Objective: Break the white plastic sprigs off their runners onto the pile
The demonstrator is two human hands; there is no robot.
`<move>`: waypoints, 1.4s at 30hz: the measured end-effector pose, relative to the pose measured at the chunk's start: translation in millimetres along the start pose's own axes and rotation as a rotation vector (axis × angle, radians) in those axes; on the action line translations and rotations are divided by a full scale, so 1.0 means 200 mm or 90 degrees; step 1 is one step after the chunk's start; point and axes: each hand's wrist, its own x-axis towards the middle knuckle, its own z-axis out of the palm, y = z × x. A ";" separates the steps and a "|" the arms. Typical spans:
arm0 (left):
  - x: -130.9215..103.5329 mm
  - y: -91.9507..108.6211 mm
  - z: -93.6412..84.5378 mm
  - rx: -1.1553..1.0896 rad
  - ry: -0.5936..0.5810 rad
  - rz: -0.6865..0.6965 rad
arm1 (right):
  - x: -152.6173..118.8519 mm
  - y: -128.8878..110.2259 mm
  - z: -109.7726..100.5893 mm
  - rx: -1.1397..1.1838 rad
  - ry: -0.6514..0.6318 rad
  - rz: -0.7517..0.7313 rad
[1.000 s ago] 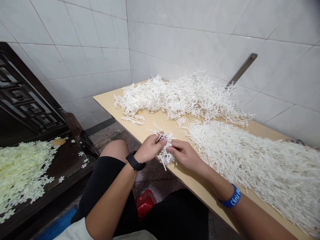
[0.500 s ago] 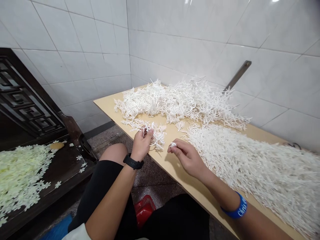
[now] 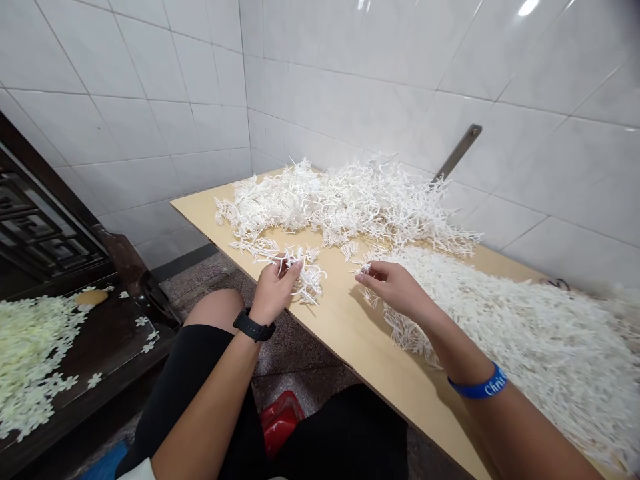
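Observation:
My left hand (image 3: pixel 275 287), with a black watch on its wrist, is closed around a bunch of white branching strands (image 3: pixel 309 277) over the table's front edge. My right hand (image 3: pixel 395 288) pinches a small white piece (image 3: pixel 364 270) between thumb and fingertips, beside the near end of a wide pile of short white pieces (image 3: pixel 505 327). Behind both hands lies a tangled heap of white strands (image 3: pixel 330 200) on the light wooden table (image 3: pixel 360 347).
At the left, pale yellow-green flower pieces (image 3: pixel 30 353) lie on a dark carved wooden seat (image 3: pixel 100 340). A metal bar (image 3: pixel 457 155) leans at the tiled wall. Something red (image 3: pixel 281 420) is on the floor between my knees.
My right hand has moved right, away from my left hand, to the edge of the pile of short pieces. My left hand still holds its bunch. The view has shifted slightly.

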 end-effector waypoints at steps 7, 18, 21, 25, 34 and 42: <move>-0.02 -0.01 0.04 0.131 -0.011 0.057 | -0.01 -0.02 0.03 0.102 -0.126 -0.008; -0.10 0.12 0.05 0.211 0.219 0.346 | -0.01 0.02 0.07 -0.115 0.003 0.011; -0.16 0.21 0.09 0.299 0.187 0.421 | -0.02 0.03 0.05 -0.276 0.019 0.007; -0.21 0.25 0.15 0.271 0.048 0.396 | -0.02 0.04 0.00 -0.442 0.040 0.000; -0.22 0.19 0.19 0.183 -0.065 0.258 | -0.05 0.00 -0.13 -0.519 0.051 0.026; -0.23 0.15 0.20 0.184 -0.103 0.242 | -0.07 0.02 -0.19 -0.491 0.019 0.082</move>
